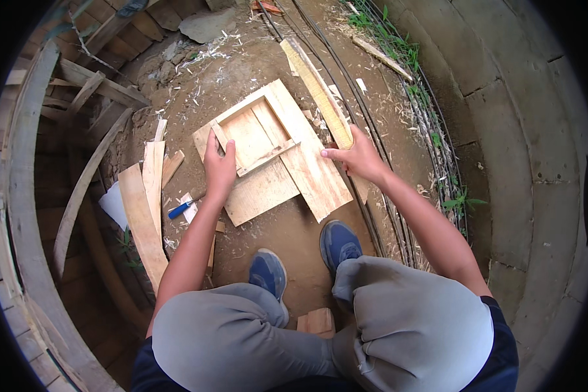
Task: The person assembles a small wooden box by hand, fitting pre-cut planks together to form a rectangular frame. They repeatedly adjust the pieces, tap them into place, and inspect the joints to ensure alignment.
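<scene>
A square wooden frame lies on two flat boards on the ground before me. My left hand grips the frame's left side strip, with the thumb on the inner side and the fingers outside. In my right hand is the lower end of a long wooden strip, its far end pointing up and away. One board runs slantwise under the frame's right side. Another board reaches out below the frame's near edge. Beside my left forearm lies a blue-handled tool, its shaft partly hidden by the arm.
Loose wooden pieces lie at the left, next to a dark timber structure. Black cables run along the ground at the right, before a grey wall. A wood block sits between my feet. Shavings litter the soil.
</scene>
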Demonstrator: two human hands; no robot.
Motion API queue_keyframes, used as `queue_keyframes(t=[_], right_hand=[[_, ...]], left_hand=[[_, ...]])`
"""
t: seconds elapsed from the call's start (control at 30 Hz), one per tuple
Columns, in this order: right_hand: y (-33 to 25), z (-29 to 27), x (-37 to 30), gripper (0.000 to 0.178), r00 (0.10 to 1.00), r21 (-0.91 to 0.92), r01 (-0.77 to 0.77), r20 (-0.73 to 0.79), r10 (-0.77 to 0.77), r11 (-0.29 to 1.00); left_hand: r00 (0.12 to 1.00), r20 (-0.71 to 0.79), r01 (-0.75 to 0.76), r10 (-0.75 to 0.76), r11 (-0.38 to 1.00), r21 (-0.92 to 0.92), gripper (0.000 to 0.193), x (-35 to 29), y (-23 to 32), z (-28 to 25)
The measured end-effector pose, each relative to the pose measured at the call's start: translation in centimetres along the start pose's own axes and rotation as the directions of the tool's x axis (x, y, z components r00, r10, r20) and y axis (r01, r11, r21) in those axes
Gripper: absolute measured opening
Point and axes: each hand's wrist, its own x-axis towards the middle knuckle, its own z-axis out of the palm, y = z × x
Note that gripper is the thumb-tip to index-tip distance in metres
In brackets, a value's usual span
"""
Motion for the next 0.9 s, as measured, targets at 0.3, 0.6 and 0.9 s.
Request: queue_keyframes(t=[0.3, 0.6, 0.9], right_hand=[[1.4, 0.5, -1.9, 0.06, 0.995, 0.257, -0.034, 0.099, 0.009, 0.966], [-2.0, 0.1, -5.1, 0.06, 0.999, 0.343, 0.03, 0.031, -0.043, 0.939], [-2.7, 0.3, -5.0, 0.061, 0.997, 0.308, 0.072, 0.007, -0.078, 0.949]], left_hand=[[0.986, -0.147, -0.12, 0.079, 0.948, -0.296, 0.071, -1.9, 4.0, 1.4], [0.947, -0.2, -0.306, 0.252, 0.896, -0.322, 0.07, -2.1, 6.9, -0.6], [0.915, -0.234, -0.392, 0.329, 0.862, -0.321, 0.067, -3.2, 11.3, -1.8]])
